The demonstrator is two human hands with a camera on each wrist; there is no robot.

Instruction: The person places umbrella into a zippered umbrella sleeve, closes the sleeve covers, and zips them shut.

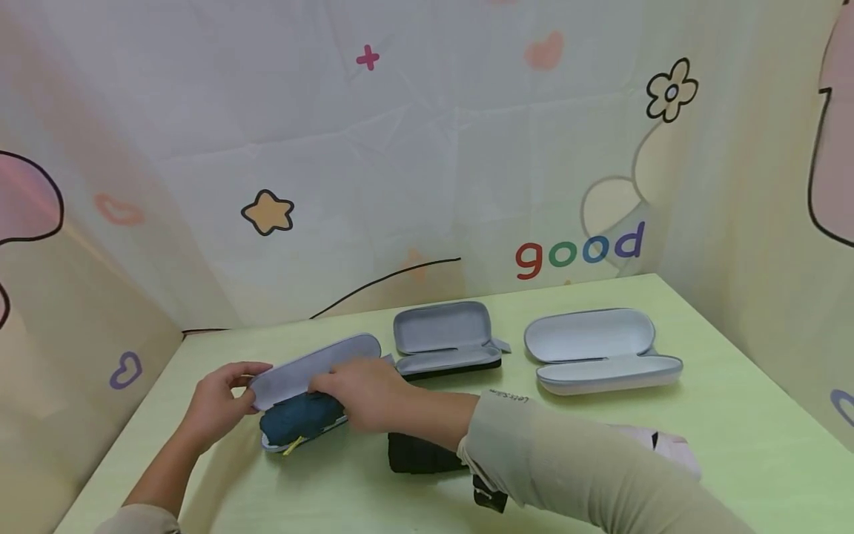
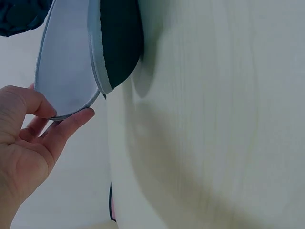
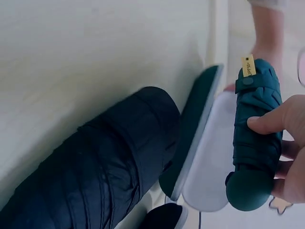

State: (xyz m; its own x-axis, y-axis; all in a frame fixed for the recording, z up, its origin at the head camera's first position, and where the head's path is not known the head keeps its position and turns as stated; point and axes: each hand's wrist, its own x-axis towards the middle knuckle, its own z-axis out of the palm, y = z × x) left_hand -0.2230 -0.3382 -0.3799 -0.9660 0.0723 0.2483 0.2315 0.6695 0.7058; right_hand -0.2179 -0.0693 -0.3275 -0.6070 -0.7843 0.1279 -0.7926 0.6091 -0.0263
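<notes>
A folded dark green umbrella (image 3: 257, 124) with a small yellow tag (image 3: 248, 65) is in my right hand (image 1: 367, 393), gripped between thumb and fingers. It is held over an opened glasses case, green outside and pale grey inside; the left wrist view shows the umbrella (image 2: 21, 16) apart from the case's lining. My left hand (image 1: 216, 400) pinches the end of the case's raised lid (image 1: 293, 374) between thumb and fingers. In the head view my right hand hides part of the case and the umbrella's far end.
A black-bottomed case (image 1: 447, 361) with grey lining and a white case (image 1: 610, 374) stand open toward the back. Nearer lie a black folded umbrella (image 1: 423, 454) and a pale pink folded one (image 1: 677, 449), partly behind my right sleeve. A patterned cloth (image 1: 427, 163) hangs behind the table.
</notes>
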